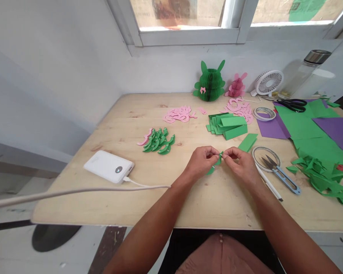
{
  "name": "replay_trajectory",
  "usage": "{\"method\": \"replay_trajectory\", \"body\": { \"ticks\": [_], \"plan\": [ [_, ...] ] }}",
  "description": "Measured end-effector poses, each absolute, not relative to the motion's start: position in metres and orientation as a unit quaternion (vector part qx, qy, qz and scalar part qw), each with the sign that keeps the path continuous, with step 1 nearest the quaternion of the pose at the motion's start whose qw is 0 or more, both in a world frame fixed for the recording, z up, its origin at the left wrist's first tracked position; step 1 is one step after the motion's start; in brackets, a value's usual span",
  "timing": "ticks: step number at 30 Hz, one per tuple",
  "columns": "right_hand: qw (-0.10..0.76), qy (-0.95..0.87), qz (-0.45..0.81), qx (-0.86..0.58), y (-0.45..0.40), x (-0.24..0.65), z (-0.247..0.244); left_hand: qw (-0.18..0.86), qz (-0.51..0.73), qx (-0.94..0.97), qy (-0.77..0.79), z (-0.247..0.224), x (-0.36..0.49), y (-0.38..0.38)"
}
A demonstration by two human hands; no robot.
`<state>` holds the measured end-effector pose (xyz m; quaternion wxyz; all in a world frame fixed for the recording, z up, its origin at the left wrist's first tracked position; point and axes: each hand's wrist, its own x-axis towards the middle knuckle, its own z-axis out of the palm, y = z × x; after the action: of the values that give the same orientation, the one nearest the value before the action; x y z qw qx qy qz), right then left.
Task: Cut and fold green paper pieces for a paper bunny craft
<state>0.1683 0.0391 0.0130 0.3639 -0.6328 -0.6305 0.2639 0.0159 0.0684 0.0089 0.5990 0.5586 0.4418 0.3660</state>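
Together, bare fingers (231, 153) pinch a curved green paper cutout (219, 160).

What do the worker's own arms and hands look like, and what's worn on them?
The left hand and right hand are ungloved, with no watch or bracelet visible. The forearms show no sleeves. Below, a dusty-pink top has small round buttons.

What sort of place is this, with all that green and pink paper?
Probably a paper-craft workspace. You can tell by the pile of folded green paper strips, the blue-handled snips with pointed dark blades, and the pleated green paper figure with long ears.
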Motion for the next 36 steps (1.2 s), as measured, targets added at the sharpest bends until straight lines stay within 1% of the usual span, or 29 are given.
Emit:
{"method": "replay_trajectory", "body": {
  "ticks": [36],
  "plan": [
    [0.368,-0.607,0.275,-0.648,0.0367,0.1636,0.0168,0.596,0.360,0.586,0.414,0.0069,0.0157,0.0689]
  ]
}}
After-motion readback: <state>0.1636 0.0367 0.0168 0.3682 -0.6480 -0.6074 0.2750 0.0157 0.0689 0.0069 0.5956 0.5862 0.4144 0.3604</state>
